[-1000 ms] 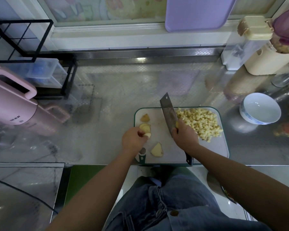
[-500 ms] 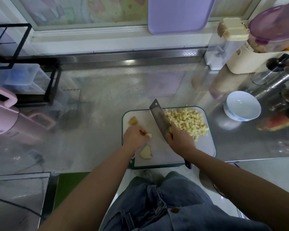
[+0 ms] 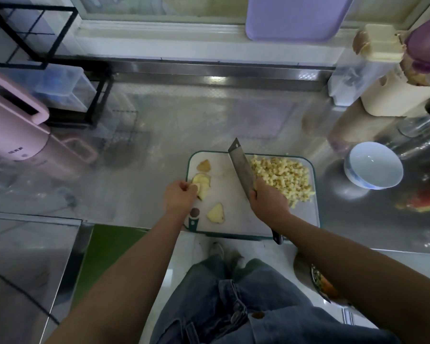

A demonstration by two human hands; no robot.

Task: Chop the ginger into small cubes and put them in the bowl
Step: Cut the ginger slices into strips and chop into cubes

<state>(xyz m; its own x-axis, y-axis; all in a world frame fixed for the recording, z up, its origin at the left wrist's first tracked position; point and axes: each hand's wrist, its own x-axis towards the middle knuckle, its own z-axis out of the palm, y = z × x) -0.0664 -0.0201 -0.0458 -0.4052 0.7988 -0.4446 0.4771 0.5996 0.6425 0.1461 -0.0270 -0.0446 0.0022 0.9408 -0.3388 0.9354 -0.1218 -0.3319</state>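
Left hand (image 3: 179, 198) now pinches a fanned stack of ginger slices (image 3: 201, 183) at the cutting board's (image 3: 233, 219) left edge, no longer covering them. Right hand (image 3: 268, 202) still grips the cleaver (image 3: 241, 165), tilted beside the diced ginger pile (image 3: 283, 180). More chopping remains, I reckon. The cubes are pale yellow and the slices tan-skinned. Nothing has reached the white bowl (image 3: 372, 167) on the worktop.

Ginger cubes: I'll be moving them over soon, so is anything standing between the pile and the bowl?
Nothing visible does. The cubes lie on the board's right half; the bowl stands right of the board, with only bare counter between. The knife, held by the right hand, is left of the pile.
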